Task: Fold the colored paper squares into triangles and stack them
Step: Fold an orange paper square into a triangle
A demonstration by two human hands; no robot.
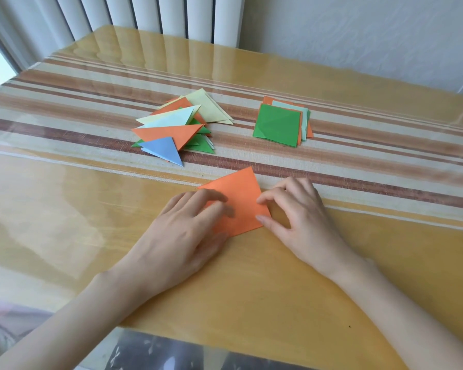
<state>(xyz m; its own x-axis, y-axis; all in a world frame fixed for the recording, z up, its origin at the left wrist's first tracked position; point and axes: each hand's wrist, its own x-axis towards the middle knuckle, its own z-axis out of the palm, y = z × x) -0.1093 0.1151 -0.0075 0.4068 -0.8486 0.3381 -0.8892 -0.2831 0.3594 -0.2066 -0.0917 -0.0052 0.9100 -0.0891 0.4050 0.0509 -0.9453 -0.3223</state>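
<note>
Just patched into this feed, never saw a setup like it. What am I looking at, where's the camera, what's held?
No machine here: a person's two bare hands, filmed by one head-worn camera looking down at the table. The left hand lies flat on an orange paper square; the right hand touches its right edge with thumb and forefinger. Nothing is lifted. Behind sit a pile of folded triangles and a stack of squares, green on top.

One wide-angle camera, worn on the person's head, looks forward and steeply down across a glossy table, close above the left hand and right hand at its near side, with the folded triangles and paper squares farther off and white vertical slats at the top.
</note>
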